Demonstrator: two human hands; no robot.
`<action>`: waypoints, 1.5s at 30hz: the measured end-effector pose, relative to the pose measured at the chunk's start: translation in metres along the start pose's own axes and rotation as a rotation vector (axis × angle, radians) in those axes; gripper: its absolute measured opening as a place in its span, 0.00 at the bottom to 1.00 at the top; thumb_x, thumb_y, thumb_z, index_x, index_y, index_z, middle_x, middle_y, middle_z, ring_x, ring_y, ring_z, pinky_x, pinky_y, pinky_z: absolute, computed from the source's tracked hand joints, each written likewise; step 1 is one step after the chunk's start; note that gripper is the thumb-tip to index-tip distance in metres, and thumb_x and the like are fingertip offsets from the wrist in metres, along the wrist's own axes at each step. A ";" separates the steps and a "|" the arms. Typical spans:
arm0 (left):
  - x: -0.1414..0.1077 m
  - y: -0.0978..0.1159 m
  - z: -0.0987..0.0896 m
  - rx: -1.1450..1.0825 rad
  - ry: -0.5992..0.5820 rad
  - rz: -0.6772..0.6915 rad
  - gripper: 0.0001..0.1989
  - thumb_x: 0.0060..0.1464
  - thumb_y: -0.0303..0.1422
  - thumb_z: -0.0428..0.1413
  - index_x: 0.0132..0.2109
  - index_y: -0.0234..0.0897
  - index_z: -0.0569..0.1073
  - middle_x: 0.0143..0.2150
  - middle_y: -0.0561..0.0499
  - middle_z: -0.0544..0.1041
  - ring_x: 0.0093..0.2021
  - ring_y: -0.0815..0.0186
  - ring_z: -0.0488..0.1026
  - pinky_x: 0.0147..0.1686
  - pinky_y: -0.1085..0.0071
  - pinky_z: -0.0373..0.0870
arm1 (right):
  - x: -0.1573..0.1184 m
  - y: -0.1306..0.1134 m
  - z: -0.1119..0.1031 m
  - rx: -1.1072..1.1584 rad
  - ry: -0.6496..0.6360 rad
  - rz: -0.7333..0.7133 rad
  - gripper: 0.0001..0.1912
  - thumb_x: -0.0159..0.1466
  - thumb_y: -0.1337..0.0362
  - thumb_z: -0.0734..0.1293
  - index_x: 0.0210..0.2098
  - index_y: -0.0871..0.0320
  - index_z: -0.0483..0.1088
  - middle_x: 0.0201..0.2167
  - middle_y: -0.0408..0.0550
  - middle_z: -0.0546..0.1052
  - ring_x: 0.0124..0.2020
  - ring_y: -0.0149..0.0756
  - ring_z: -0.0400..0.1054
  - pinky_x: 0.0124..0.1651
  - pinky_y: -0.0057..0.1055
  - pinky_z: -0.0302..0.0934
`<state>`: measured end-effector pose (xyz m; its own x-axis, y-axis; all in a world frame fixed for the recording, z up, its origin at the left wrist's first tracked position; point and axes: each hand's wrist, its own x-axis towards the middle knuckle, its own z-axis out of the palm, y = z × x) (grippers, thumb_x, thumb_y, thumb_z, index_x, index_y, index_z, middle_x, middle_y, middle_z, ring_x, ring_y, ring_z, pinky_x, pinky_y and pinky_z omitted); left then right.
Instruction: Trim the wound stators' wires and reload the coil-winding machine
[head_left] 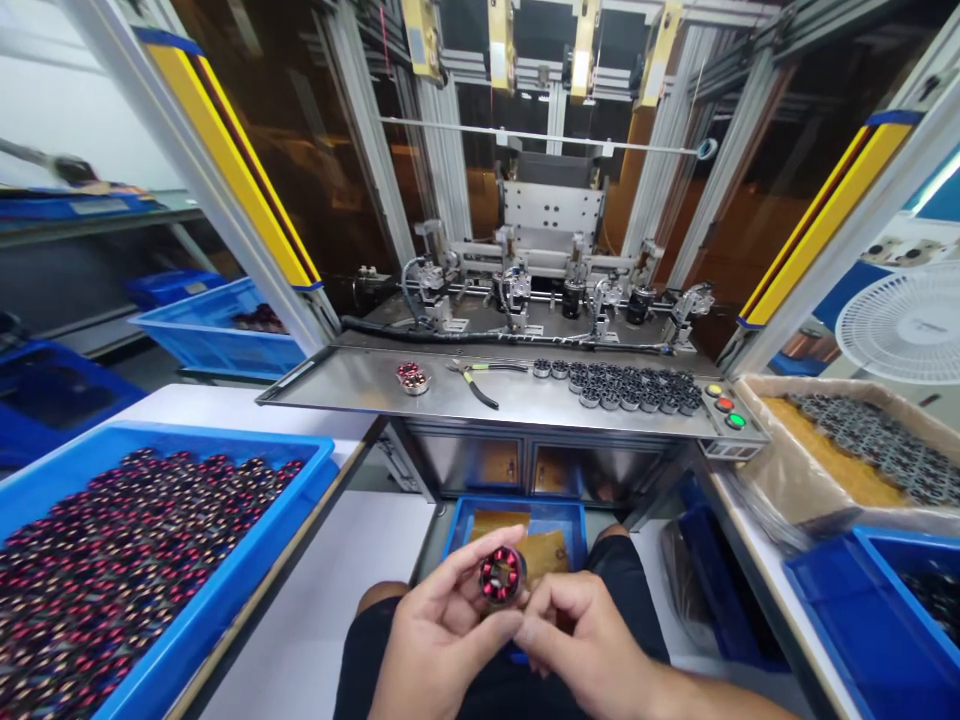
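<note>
My left hand (442, 625) holds a small round motor stator (501, 577) wound with red copper wire, its open face turned up toward me. Close by its lower right side, my right hand (585, 630) is closed in a pinch, fingertips against my left thumb. Whatever lies between those fingertips is too small to make out. Below both hands, partly hidden, a blue bin (577, 515) with brown sheets (546, 550) stands between my knees. A few wound stators (412, 379) and pliers with green-black handles (480, 388) lie on the metal shelf ahead.
Rows of unwound black stators (634, 387) sit on the shelf (345, 380), beside push buttons (724, 404). Behind stands a winding machine (555, 215). A blue tray (225, 590) full of wound stators is at left; a carton (780, 440) of bare cores and a fan (907, 325) are at right.
</note>
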<state>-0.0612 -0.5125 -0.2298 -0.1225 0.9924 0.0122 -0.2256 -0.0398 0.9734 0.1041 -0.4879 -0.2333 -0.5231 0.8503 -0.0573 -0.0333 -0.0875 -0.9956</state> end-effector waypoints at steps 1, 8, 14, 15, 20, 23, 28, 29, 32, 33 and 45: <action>-0.001 -0.001 0.000 0.085 0.035 0.074 0.20 0.44 0.32 0.70 0.48 0.43 0.82 0.51 0.43 0.83 0.45 0.54 0.83 0.44 0.66 0.82 | 0.000 -0.001 -0.001 -0.057 0.030 -0.054 0.22 0.63 0.48 0.69 0.24 0.58 0.66 0.21 0.41 0.67 0.24 0.29 0.60 0.31 0.28 0.56; -0.012 -0.005 -0.004 0.548 0.110 0.540 0.26 0.44 0.25 0.68 0.52 0.50 0.80 0.46 0.50 0.85 0.43 0.58 0.83 0.47 0.69 0.81 | -0.001 -0.013 0.000 -0.134 0.146 -0.300 0.18 0.61 0.49 0.71 0.32 0.55 0.63 0.32 0.44 0.66 0.34 0.35 0.61 0.39 0.33 0.58; -0.010 0.001 -0.004 0.276 0.101 0.235 0.18 0.46 0.30 0.68 0.47 0.42 0.82 0.46 0.45 0.84 0.44 0.55 0.83 0.45 0.66 0.82 | 0.000 0.001 0.013 0.084 0.226 -0.245 0.14 0.69 0.55 0.64 0.31 0.56 0.64 0.29 0.42 0.65 0.32 0.32 0.59 0.38 0.31 0.58; -0.008 0.001 -0.004 0.217 0.081 0.149 0.18 0.45 0.31 0.69 0.46 0.40 0.82 0.46 0.43 0.84 0.43 0.54 0.83 0.44 0.65 0.82 | -0.001 0.004 0.014 0.105 0.235 -0.236 0.14 0.70 0.55 0.64 0.31 0.56 0.63 0.29 0.42 0.64 0.32 0.32 0.59 0.38 0.30 0.58; -0.006 -0.001 -0.005 0.206 0.063 0.225 0.18 0.43 0.28 0.69 0.44 0.43 0.82 0.47 0.44 0.82 0.46 0.55 0.82 0.43 0.69 0.81 | -0.001 0.009 0.016 0.117 0.197 -0.275 0.12 0.69 0.54 0.65 0.34 0.55 0.63 0.31 0.42 0.64 0.33 0.32 0.58 0.39 0.31 0.57; -0.009 -0.003 -0.004 0.372 0.071 0.461 0.20 0.46 0.24 0.67 0.47 0.45 0.82 0.44 0.45 0.81 0.44 0.59 0.81 0.41 0.72 0.81 | 0.002 0.003 0.016 0.107 0.161 -0.306 0.13 0.66 0.53 0.68 0.36 0.55 0.63 0.33 0.43 0.64 0.36 0.34 0.59 0.42 0.32 0.58; -0.010 -0.005 -0.004 0.438 0.040 0.635 0.23 0.47 0.18 0.64 0.50 0.40 0.77 0.44 0.45 0.79 0.44 0.62 0.80 0.44 0.71 0.80 | 0.004 0.005 0.022 0.225 0.228 -0.218 0.15 0.71 0.53 0.61 0.32 0.55 0.62 0.31 0.42 0.63 0.33 0.32 0.58 0.41 0.30 0.57; -0.010 -0.005 -0.005 0.428 0.027 0.626 0.23 0.47 0.18 0.64 0.50 0.40 0.76 0.45 0.46 0.79 0.45 0.62 0.80 0.44 0.72 0.80 | 0.004 0.008 0.023 0.236 0.249 -0.189 0.16 0.72 0.53 0.60 0.32 0.56 0.61 0.30 0.42 0.63 0.33 0.32 0.58 0.40 0.30 0.57; -0.009 -0.006 -0.009 0.423 0.008 0.594 0.23 0.48 0.19 0.63 0.51 0.40 0.75 0.46 0.46 0.78 0.47 0.63 0.79 0.45 0.72 0.80 | 0.003 0.012 0.023 0.208 0.248 -0.192 0.14 0.72 0.53 0.60 0.34 0.55 0.62 0.32 0.42 0.64 0.34 0.32 0.59 0.41 0.30 0.57; -0.009 -0.006 -0.010 0.434 0.004 0.594 0.23 0.49 0.19 0.63 0.51 0.41 0.75 0.47 0.46 0.78 0.47 0.63 0.79 0.45 0.73 0.80 | 0.003 0.012 0.022 0.177 0.245 -0.232 0.13 0.71 0.53 0.62 0.36 0.55 0.62 0.34 0.43 0.64 0.35 0.32 0.59 0.41 0.30 0.58; -0.009 -0.007 -0.008 0.356 -0.018 0.525 0.23 0.48 0.20 0.65 0.50 0.44 0.77 0.47 0.49 0.79 0.47 0.63 0.80 0.46 0.74 0.79 | 0.009 -0.004 0.019 0.183 0.310 -0.186 0.15 0.69 0.55 0.66 0.31 0.57 0.65 0.29 0.42 0.67 0.32 0.29 0.61 0.39 0.27 0.59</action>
<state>-0.0664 -0.5218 -0.2391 -0.1122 0.8530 0.5097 0.1962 -0.4839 0.8529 0.0836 -0.4893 -0.2281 -0.2136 0.9740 0.0749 -0.2692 0.0150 -0.9630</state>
